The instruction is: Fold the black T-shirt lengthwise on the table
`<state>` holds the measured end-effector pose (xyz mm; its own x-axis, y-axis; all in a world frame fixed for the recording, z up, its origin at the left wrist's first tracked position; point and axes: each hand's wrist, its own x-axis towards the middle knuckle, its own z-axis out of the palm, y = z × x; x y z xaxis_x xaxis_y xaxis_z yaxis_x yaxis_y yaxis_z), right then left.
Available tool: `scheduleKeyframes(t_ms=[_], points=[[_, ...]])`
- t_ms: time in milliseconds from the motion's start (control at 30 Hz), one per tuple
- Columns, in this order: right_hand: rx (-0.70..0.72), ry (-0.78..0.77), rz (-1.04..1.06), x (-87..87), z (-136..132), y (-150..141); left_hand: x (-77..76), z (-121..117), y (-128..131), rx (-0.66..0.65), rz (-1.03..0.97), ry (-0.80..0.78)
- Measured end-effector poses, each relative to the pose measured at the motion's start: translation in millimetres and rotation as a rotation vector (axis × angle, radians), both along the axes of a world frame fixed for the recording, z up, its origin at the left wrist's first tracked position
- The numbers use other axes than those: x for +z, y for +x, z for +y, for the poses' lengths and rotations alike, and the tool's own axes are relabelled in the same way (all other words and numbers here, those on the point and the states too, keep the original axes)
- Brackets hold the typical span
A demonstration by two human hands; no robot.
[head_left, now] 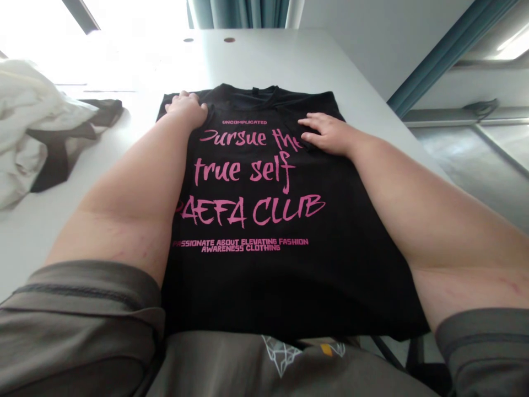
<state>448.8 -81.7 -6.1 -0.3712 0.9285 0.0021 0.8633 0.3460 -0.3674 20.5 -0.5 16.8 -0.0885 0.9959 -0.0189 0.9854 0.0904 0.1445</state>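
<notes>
A black T-shirt (264, 264) with pink lettering lies flat on a white table (256, 55), its sides folded in and its collar at the far end. My left hand (188, 107) rests on the shirt's far left corner near the shoulder, fingers curled down onto the cloth. My right hand (326, 132) lies flat on the right side of the shirt beside the word "the", fingers stretched out and pointing left. Both forearms run along the shirt's sides.
A heap of white cloth (28, 127) and a dark brown garment (82, 132) lie on the table at the left. The table's right edge drops to a grey floor (467, 160). Bright windows and teal curtains (243, 12) stand beyond the far end.
</notes>
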Motion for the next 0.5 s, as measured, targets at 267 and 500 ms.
scheduleKeyframes(t_ms=[267, 500], points=[[-0.038, -0.09, 0.067, 2.5, -3.5, -7.1, -2.1, 1.6, -2.9, 0.001, -0.029, 0.004], [-0.015, -0.021, 0.031, 2.1, -2.4, -4.2, -1.9, 0.8, -1.7, 0.009, -0.023, 0.014]])
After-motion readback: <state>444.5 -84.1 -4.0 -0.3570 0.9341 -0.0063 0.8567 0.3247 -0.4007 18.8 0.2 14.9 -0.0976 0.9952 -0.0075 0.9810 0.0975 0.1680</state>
